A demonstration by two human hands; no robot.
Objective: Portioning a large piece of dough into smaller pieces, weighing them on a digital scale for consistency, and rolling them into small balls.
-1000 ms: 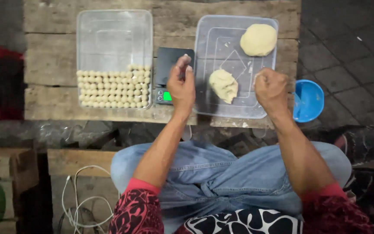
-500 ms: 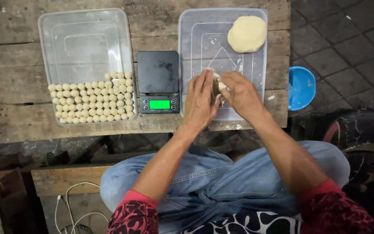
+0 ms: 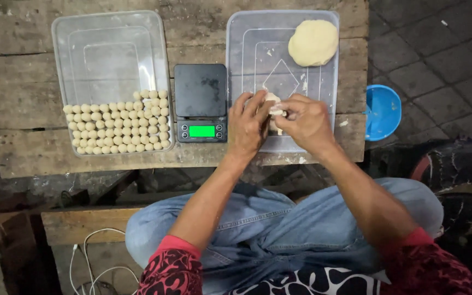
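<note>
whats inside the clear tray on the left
Rows of small dough balls fill the near part of the left tray; its far part is bare. Nothing covers it.

Wooden plank table (image 3: 23,153): two clear trays (image 3: 61,65) (image 3: 236,54), black scale (image 3: 200,98).

The rough, weathered grey wooden table (image 3: 23,158) carries two clear, glossy plastic trays (image 3: 66,65). The flat black kitchen scale (image 3: 200,90) looks matt and smooth. The pale lump of dough (image 3: 313,42) appears soft and matt. The round blue plastic bowl (image 3: 384,112) shines slightly.
</note>
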